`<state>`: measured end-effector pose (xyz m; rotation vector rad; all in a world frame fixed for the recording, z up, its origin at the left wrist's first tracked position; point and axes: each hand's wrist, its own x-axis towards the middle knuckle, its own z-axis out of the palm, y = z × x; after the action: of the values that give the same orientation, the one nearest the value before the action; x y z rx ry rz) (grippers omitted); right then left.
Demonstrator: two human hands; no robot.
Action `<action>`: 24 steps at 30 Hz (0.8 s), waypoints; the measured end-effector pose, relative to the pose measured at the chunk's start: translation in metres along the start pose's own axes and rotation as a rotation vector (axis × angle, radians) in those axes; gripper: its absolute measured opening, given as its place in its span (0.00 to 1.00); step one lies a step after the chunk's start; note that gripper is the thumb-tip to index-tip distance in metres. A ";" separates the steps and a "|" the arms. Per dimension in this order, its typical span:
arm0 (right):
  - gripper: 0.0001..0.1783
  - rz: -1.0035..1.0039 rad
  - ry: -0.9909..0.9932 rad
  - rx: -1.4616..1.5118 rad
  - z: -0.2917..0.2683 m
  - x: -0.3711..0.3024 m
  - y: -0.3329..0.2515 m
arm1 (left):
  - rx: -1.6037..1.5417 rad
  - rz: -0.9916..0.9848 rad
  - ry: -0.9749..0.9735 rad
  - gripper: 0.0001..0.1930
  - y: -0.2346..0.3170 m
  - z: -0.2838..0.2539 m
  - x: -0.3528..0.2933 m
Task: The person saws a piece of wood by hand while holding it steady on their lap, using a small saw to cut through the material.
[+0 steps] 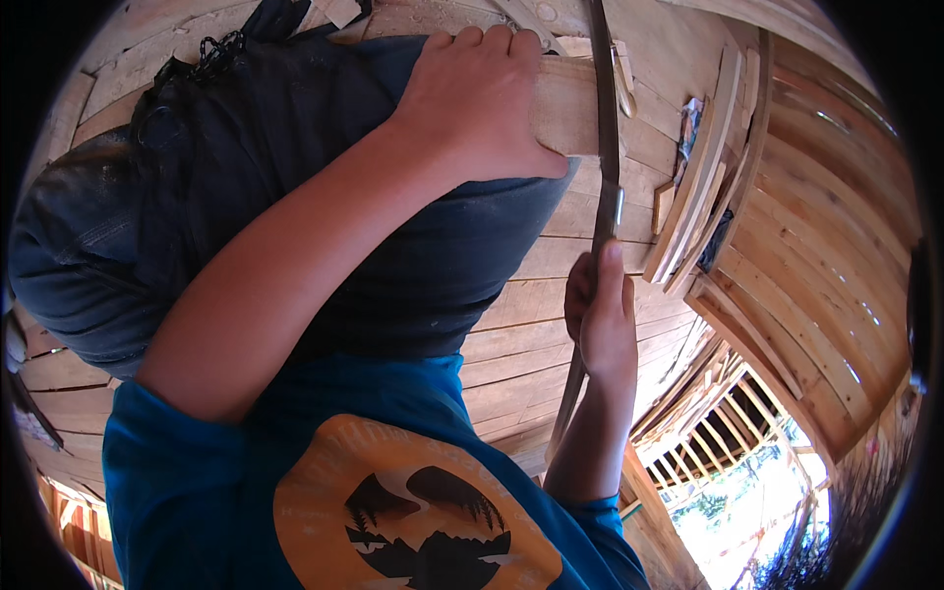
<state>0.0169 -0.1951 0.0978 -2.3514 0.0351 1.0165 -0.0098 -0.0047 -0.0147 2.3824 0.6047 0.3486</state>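
Observation:
My left hand (472, 103) is clamped over a pale wooden board (568, 103), its fingers curled over the far edge and its thumb along the near side. The board rests on my dark-trousered leg (501, 236), and part of it is hidden under the hand. My right hand (602, 310) is wrapped around a long, narrow dark tool (604, 88), which runs upward past the board's right end. The tool looks like a blade seen nearly edge-on, with a small shiny patch just above my fist. Its exact kind cannot be made out.
Wooden planks form the floor (536, 310) around me. Stacked boards (698, 187) lie to the right, beside a plank wall (806, 236). At the lower right there is a bright opening (747, 501) with wooden slats. Wood offcuts (339, 12) lie at the far edge.

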 end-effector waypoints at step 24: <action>0.32 0.073 -0.146 0.026 -0.046 -0.027 0.029 | -0.081 0.013 -0.063 0.40 -0.009 -0.018 0.010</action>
<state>0.0217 -0.2480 0.1271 -2.2606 0.0781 1.2137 -0.0109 0.0164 -0.0059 2.3116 0.5365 0.2966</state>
